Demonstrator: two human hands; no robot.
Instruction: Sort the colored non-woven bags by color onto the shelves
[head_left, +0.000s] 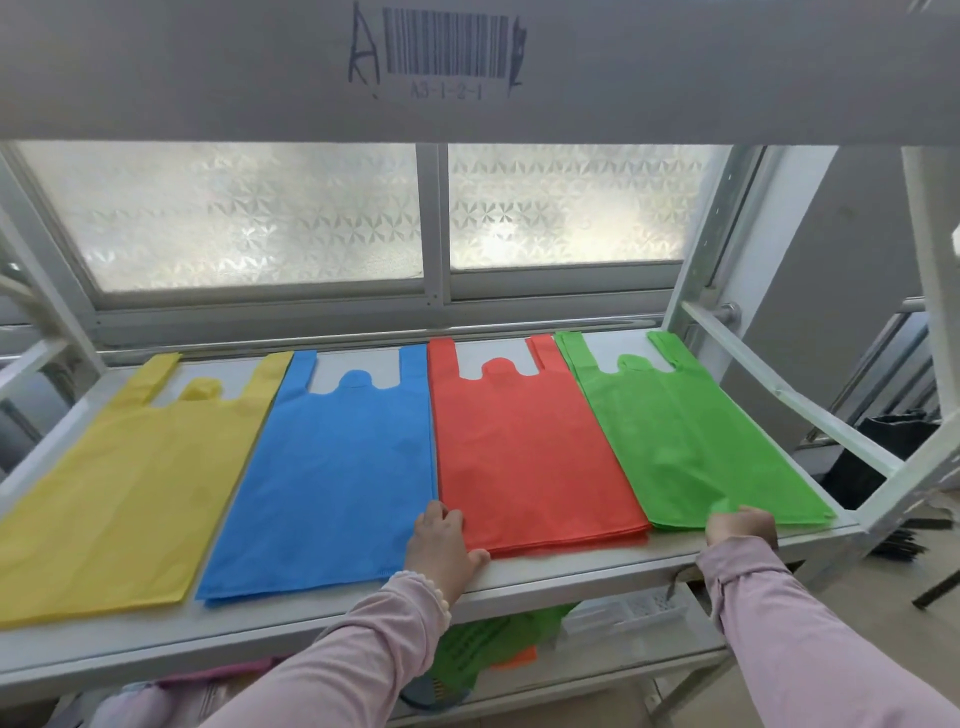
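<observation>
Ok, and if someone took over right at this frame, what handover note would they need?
Hands: left hand rests flat at the near left corner of the red bags, beside the blue bags; right hand pinches the near edge of the green bags.
Done: yellow bags, blue, red and green lie in separate stacks along the shelf.
Left: loose bags on the lower shelf appear unsorted.

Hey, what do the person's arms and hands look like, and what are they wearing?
Both arms are in long pale pink sleeves, the left sleeve and the right sleeve. The left cuff has a scalloped, frilly edge. The left hand and right hand are bare: no gloves, and no rings or watch show.
</observation>
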